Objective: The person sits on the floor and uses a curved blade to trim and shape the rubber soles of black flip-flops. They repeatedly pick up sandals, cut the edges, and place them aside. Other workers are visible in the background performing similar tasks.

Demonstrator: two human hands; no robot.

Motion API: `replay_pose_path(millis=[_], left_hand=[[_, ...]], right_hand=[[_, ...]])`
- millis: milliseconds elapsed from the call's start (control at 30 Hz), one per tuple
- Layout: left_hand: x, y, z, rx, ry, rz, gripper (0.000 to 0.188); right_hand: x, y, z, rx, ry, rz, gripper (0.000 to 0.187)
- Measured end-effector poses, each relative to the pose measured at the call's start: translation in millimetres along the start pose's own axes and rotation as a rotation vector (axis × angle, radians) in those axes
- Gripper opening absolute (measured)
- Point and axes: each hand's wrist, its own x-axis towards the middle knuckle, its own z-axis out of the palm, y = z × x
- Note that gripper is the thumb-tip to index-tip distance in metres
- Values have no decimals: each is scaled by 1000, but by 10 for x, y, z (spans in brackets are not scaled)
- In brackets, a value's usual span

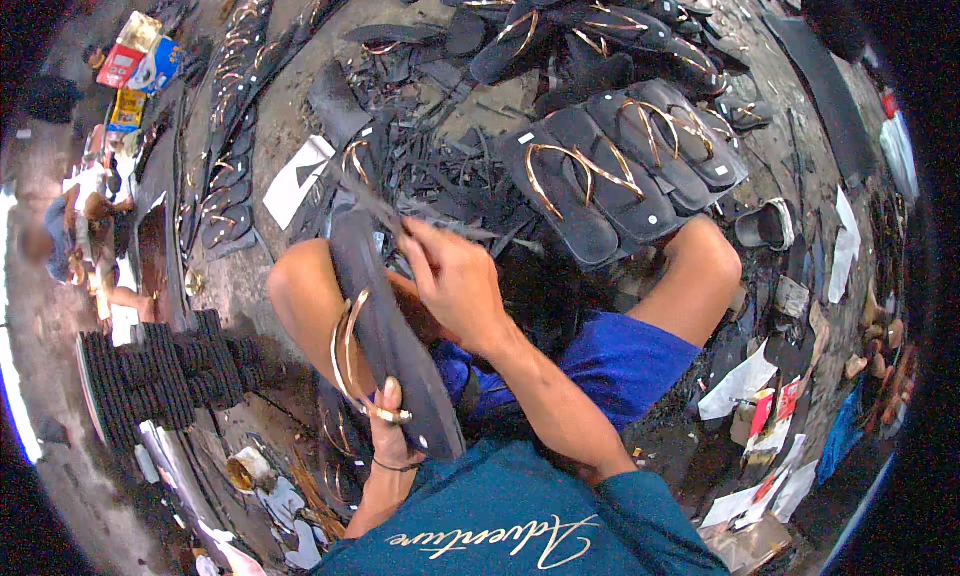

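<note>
My left hand (388,421) grips a black flip-flop (385,316) with a gold strap near its lower end. The sole stands tilted lengthwise in front of my left knee, its other end pointing away from me. My right hand (460,281) is closed beside the sole's upper part. A dark, narrow, blurred thing (372,204) runs from its fingers across the sole's far end; its kind cannot be made out.
Several finished-looking gold-strapped flip-flops (575,191) lie in a row by my right knee. Black scraps (450,171) litter the floor ahead. More flip-flops (600,26) are heaped beyond. Stacked black soles (150,381) stand at left. A person (85,221) sits far left.
</note>
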Motion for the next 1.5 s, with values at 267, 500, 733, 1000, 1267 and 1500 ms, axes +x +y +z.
replay_pose_path(millis=[267, 500, 733, 1000, 1267, 1500], left_hand=[[292, 593, -65, 223, -423, 61, 80], [518, 1533, 603, 341, -159, 366, 27], [377, 1364, 192, 356, -141, 167, 26], [274, 1265, 285, 573, -264, 178, 25], [177, 1354, 630, 721, -517, -10, 32], [91, 1402, 943, 594, -557, 81, 43]], right_hand=[[125, -569, -842, 453, -595, 602, 36], [-589, -471, -1126, 163, -77, 2, 33], [-1354, -245, -1307, 14, -395, 37, 39], [-625, -645, -1534, -119, -421, -19, 35], [24, -1016, -1785, -84, -635, -38, 28], [443, -1031, -1562, 94, -617, -21, 27]])
